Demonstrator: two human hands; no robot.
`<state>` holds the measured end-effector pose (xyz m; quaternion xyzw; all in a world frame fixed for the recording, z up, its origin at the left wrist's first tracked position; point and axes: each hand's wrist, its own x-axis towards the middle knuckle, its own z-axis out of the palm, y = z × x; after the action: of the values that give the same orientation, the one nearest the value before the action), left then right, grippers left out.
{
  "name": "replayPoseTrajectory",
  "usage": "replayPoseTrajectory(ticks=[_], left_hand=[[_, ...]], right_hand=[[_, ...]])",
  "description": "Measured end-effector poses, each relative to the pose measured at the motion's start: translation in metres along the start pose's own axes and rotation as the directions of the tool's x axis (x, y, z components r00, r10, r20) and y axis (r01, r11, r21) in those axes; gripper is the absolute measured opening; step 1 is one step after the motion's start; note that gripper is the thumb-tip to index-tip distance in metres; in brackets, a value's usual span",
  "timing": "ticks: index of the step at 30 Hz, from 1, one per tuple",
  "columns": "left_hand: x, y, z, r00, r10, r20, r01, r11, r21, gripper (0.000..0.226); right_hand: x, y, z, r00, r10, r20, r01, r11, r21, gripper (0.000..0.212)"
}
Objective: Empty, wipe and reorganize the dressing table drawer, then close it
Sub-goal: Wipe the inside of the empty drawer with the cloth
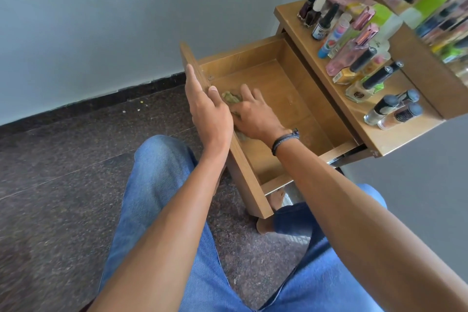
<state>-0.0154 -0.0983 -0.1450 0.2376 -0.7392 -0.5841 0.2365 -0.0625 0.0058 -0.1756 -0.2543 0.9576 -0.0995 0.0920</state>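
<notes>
The wooden drawer [291,99] of the dressing table stands pulled out, and its inside holds nothing but a cloth. My left hand [207,106] grips the drawer's front panel [243,167] from the outside, thumb over the top edge. My right hand [253,114] lies inside the drawer near that panel, pressing flat on a crumpled green-yellow cloth [229,97]. Most of the cloth is hidden under my fingers. Several bottles of nail polish and perfume [354,45] stand on the table top [395,134] to the right.
A mirror [435,7] rises behind the bottles at the top right and reflects them. A grey wall and a dark speckled stone floor [63,185] lie to the left. My knees in blue jeans are below the drawer.
</notes>
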Motion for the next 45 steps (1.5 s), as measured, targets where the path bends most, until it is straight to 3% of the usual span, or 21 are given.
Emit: replayPoseTrajectory(ticks=[9,13,18,20,24,31,36,40,42,45], left_hand=[[-0.003,0.002,-0.002,1.000,0.000,0.010,0.000,1.000,-0.003,0.057],[-0.001,0.002,-0.001,1.000,0.005,0.015,-0.005,1.000,-0.001,0.059],[-0.002,0.000,-0.001,1.000,0.000,0.025,-0.001,1.000,0.004,0.061],[-0.002,0.001,-0.001,1.000,-0.001,0.029,0.002,1.000,-0.003,0.061],[-0.001,0.001,-0.001,1.000,-0.003,0.024,0.003,1.000,-0.001,0.061],[0.002,0.000,-0.001,1.000,0.007,0.019,-0.007,1.000,0.012,0.059],[-0.002,0.003,-0.002,1.000,0.010,0.029,-0.010,1.000,0.011,0.059],[0.000,0.003,-0.003,1.000,0.011,0.027,-0.011,1.000,0.008,0.059],[0.000,0.003,-0.003,0.999,0.012,0.030,-0.012,1.000,0.000,0.060],[-0.001,0.003,-0.003,0.999,0.024,0.035,-0.023,1.000,-0.017,0.060]], right_hand=[[-0.056,0.006,0.001,0.999,-0.019,0.047,0.023,0.996,-0.084,0.042],[-0.038,0.033,-0.008,0.994,0.111,-0.005,-0.111,0.992,-0.054,0.037],[-0.020,0.078,-0.021,0.976,0.206,-0.068,-0.215,0.958,-0.190,0.060],[-0.019,0.090,-0.021,0.947,0.316,-0.061,-0.322,0.926,-0.196,0.060],[-0.022,0.077,-0.008,0.925,0.359,-0.126,-0.377,0.908,-0.182,0.055],[-0.044,0.012,0.015,0.978,0.201,-0.050,-0.202,0.979,-0.024,0.070],[-0.053,0.011,0.017,0.998,0.066,-0.002,-0.066,0.996,-0.058,0.060],[-0.048,0.043,-0.002,1.000,0.021,0.001,-0.020,0.973,-0.230,0.076],[-0.046,0.064,-0.016,0.996,0.093,0.006,-0.087,0.949,-0.303,0.075],[-0.050,0.078,-0.024,0.927,0.374,-0.024,-0.371,0.904,-0.213,0.060]])
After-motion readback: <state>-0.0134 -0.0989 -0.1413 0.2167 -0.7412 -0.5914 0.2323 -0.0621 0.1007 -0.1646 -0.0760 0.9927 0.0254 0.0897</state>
